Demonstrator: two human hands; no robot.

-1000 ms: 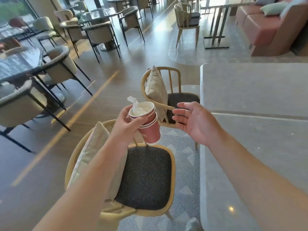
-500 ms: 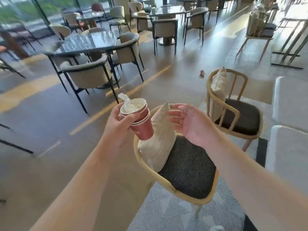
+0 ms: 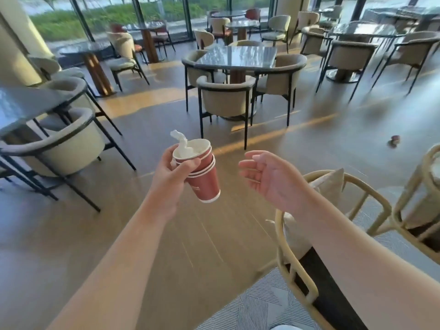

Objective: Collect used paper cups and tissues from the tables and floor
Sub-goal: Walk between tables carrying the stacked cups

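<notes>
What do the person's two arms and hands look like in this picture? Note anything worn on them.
Both forearms are bare all the way to the frame's edge: no sleeves show. The left hand and the right hand wear no gloves, and no rings, watch or wristband can be seen. No markings are visible.

Open floor (image 3: 166,234) lies ahead and below both forearms, unobstructed up to the yellow stripe. Right side blocked low by a cane chair (image 3: 292,265) with cushion (image 3: 331,186); the right forearm passes over its back rail. A second cane chair (image 3: 419,210) stands just beside it, further right. Left side closed off by a tub chair (image 3: 69,141) and its splayed black legs. Straight ahead, a table (image 3: 238,55) ringed by tub chairs bars the way. A small object (image 3: 394,141) lies on clear floor at right, too blurred to identify.
</notes>
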